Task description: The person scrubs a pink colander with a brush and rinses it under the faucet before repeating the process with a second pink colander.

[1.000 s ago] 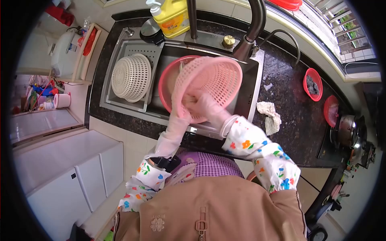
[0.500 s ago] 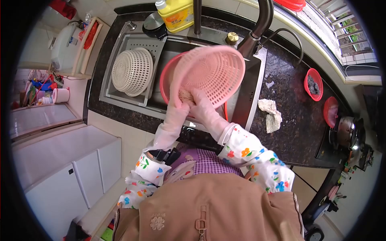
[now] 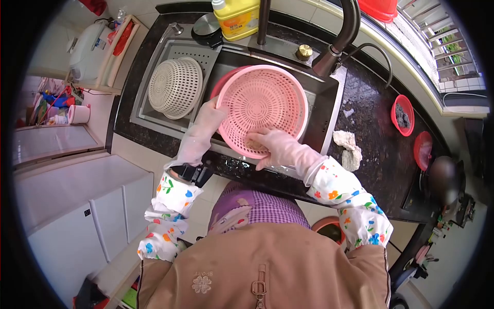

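A pink plastic colander (image 3: pixel 260 100) is held over the sink, its open side facing me. My left hand (image 3: pixel 210 117), in a translucent glove, grips its left rim. Inside the lower wall, my gloved right hand (image 3: pixel 280 147) presses a tan scrubbing pad (image 3: pixel 256 144), mostly covered by the fingers. Behind the colander, part of a red basin (image 3: pixel 220 85) shows in the sink (image 3: pixel 315 119). A cream colander (image 3: pixel 175 87) lies upside down on the grey drain tray (image 3: pixel 210 61) at the left.
A faucet (image 3: pixel 329 59) rises behind the sink near a yellow jug (image 3: pixel 236 20). On the right counter lie a crumpled whitish cloth (image 3: pixel 349 149), a red bowl with a steel-wool-like scourer (image 3: pixel 402 116) and another red dish (image 3: pixel 423 150). An orange-rimmed bucket (image 3: pixel 329 221) stands below.
The pink colander has come down and turned more face-up. My left hand has shifted to its left rim; my right hand has moved right and lower, holding the pad against the inner wall.
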The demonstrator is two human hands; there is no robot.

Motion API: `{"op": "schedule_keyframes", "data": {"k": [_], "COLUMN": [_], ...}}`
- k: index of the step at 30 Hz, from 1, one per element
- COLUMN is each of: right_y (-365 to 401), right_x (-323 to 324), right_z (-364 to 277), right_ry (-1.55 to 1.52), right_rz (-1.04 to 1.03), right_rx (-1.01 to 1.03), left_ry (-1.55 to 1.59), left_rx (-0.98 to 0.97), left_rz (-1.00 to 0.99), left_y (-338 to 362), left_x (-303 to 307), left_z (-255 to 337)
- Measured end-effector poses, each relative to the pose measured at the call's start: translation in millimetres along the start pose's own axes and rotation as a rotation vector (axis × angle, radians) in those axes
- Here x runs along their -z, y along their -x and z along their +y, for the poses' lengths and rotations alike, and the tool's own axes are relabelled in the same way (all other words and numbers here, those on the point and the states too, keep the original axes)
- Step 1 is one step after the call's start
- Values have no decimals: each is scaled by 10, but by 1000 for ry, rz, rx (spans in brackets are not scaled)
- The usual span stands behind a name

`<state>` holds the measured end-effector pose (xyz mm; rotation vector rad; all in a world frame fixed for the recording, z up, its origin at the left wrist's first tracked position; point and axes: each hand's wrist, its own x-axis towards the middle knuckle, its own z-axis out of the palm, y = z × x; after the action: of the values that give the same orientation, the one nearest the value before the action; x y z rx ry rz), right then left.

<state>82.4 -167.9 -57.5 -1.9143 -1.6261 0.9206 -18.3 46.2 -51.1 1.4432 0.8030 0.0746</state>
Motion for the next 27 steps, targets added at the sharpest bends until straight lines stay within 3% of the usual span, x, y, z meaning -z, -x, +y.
{"op": "schedule_keyframes", "data": {"k": [3,5,7,8,9,10,11,12,14,16,17,18,19,20,22,23,24,26,27], "right_y": [-58,-111,-194,-256,-331,-407,-481,-553,-650,-679,-650,-618,-585,-552,-530,-565,-623,-766,-924], "right_x": [46,-7,-191,-221,-261,-290,-321,-360,-428,-407,-317,-244,-172,-99,57,33,20,-8,-374], "right_z": [-123,-110,34,6,-24,-64,-117,-174,-263,-324,-391,-424,-457,-489,-350,-324,-295,-279,-43], "right_ry": [135,250,85,81,-18,-118,-120,-584,-1509,-1553,-956,-761,-560,-368,-835,-688,-688,-949,-1090], "right_rz": [-14,-15,284,283,408,532,536,516,406,417,550,548,560,587,212,310,317,197,392], "right_rx": [-84,-131,-60,-57,-39,-22,-20,-133,-362,-312,-46,16,74,129,-169,-136,-138,-418,-225], "left_ry": [-138,-190,-205,-223,12,34,270,505,530,557,742,921,775,776,919,842,838,910,743], "left_rx": [-17,-142,-194,-244,-288,-409,-277,-139,-194,-242,-17,212,185,185,159,12,13,2,-217], "left_rz": [20,44,31,20,-33,-36,0,33,41,67,-56,-182,-31,-30,-401,-133,-140,-129,-101], "left_y": [-95,-165,-151,-117,-97,-54,95,191,162,180,170,147,80,90,145,293,248,126,195], "left_x": [-16,-35,-110,-170,-295,-419,-505,-552,-550,-418,-270,-185,-183,-162,-113,-281,-290,-360,-428], "left_z": [53,3,-70,-113,-262,-377,-342,-290,-311,-344,-338,-327,-410,-398,-342,-148,-229,-480,-314]}}
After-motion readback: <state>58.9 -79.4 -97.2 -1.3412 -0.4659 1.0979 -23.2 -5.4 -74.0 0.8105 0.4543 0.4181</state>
